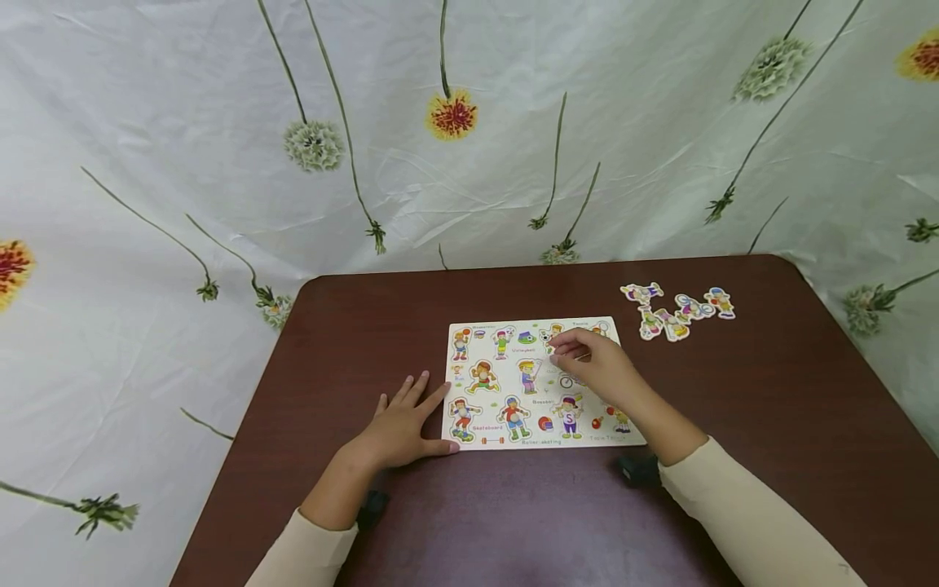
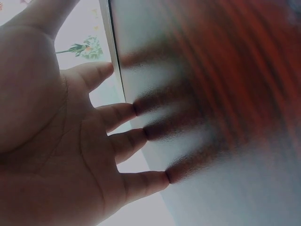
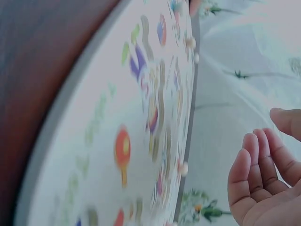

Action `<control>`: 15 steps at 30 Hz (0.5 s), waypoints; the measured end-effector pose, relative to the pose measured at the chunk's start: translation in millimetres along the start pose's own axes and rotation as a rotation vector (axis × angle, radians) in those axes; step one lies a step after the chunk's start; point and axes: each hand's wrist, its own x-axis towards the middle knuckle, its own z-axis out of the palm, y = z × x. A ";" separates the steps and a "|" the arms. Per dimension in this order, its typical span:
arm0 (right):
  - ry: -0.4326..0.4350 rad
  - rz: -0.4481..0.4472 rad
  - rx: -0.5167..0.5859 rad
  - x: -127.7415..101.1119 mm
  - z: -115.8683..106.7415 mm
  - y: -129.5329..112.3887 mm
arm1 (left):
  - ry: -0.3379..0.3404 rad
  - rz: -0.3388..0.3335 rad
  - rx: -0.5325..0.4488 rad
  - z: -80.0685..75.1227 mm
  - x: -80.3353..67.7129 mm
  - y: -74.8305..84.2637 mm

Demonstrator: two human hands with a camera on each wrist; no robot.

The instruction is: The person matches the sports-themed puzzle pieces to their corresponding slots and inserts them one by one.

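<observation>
A white puzzle board (image 1: pixel 572 424) with sports figures and printed words lies on the dark table. My left hand (image 1: pixel 399 428) is spread flat at the board's left side, thumb at its lower left corner and index fingertip at its edge. In the left wrist view, that hand's fingers (image 2: pixel 127 113) are straight, tips down on the tabletop. Over the upper right part of the board is my right hand (image 1: pixel 601 367), fingers loosely bent. The right wrist view shows this hand (image 3: pixel 268 179) with a gap between thumb and fingertips and nothing in it. Small knobs (image 3: pixel 183 168) stand up from the board's pieces.
Several loose figure pieces (image 1: pixel 675 324) lie in a cluster at the table's back right, beyond the board. The brown table (image 1: pixel 352 326) ends at the back against a pale floral cloth (image 1: pixel 499 187).
</observation>
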 end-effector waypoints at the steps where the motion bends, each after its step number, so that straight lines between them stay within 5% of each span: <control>1: 0.010 0.004 0.004 0.2 -3.5 2.1 | 0.000 -0.001 0.001 0.0 -0.3 0.1; 15: 0.176 0.005 -0.010 7.4 -58.8 40.0 | 0.013 0.007 0.000 0.6 -0.5 0.3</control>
